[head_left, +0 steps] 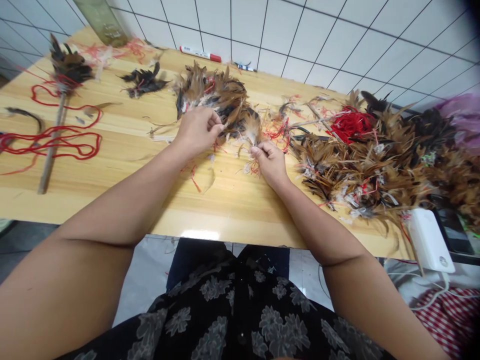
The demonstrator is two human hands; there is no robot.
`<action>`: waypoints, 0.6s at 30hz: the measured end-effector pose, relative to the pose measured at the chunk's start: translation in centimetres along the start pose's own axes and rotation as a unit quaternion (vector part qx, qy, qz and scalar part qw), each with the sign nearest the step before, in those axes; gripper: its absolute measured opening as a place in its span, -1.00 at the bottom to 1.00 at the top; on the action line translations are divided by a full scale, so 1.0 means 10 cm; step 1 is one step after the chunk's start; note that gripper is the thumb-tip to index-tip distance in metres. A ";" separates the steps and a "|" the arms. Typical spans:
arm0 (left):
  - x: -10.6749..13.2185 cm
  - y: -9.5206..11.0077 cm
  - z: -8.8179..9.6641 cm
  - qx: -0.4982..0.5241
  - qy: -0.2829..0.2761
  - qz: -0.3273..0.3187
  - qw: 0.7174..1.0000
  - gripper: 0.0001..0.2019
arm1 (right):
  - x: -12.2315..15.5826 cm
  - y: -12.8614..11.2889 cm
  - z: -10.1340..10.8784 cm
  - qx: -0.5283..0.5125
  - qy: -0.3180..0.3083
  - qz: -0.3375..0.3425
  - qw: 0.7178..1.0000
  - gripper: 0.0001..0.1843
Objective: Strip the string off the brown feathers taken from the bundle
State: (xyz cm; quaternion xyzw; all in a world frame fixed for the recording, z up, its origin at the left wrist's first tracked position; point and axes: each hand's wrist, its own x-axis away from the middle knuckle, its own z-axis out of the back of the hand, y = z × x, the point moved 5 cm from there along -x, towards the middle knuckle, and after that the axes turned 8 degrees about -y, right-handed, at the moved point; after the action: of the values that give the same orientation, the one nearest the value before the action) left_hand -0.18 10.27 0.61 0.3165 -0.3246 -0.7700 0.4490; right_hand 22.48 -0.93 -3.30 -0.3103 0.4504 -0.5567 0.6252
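My left hand point(197, 131) pinches brown feathers at the near edge of a feather bunch point(217, 97) lying on the wooden table point(123, 190). My right hand point(270, 161) grips the quill ends of a small feather tuft point(252, 131) just beside it, fingers closed. Bits of red thread point(276, 131) lie between the two hands and the piles.
A large heap of brown feathers point(375, 160) with a red thread ball point(350, 122) fills the right side. A stick with feathers point(56, 125) and looped red cord point(71, 145) lie left. A marker point(200, 53) lies at the back, a white charger point(429, 240) at the right edge.
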 end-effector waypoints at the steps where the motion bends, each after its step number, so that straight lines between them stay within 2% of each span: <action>1: 0.01 -0.01 -0.04 -0.006 -0.006 -0.006 1.000 -0.71 | 0.00 0.00 0.00 -0.005 0.004 -0.005 1.000 -0.66; 6: 0.00 -0.05 -0.13 -0.005 -0.002 -0.013 1.000 -0.66 | 0.00 0.01 0.00 -0.039 0.011 -0.036 0.999 -0.65; 9: 0.00 -0.02 -0.04 0.009 0.004 0.018 1.000 -0.70 | 0.00 0.03 0.00 -0.057 0.017 -0.048 0.997 -0.71; 12: 0.06 0.06 0.05 0.074 0.011 0.046 0.996 -0.75 | 0.00 0.04 0.00 -0.061 0.023 -0.052 0.997 -0.73; 15: 0.13 0.16 -0.02 0.190 -0.027 0.031 0.981 -0.73 | 0.00 0.05 0.00 -0.059 0.023 -0.056 0.996 -0.72; 18: 0.22 0.25 -0.23 0.268 -0.091 0.033 0.958 -0.66 | 0.00 0.04 0.00 -0.057 0.026 -0.052 0.997 -0.61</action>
State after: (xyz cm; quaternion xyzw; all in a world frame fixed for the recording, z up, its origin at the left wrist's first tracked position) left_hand 1.93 6.88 0.82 0.3434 -0.5688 -0.6650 0.3411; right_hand 22.64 -0.84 -3.68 -0.3537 0.4812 -0.5697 0.5646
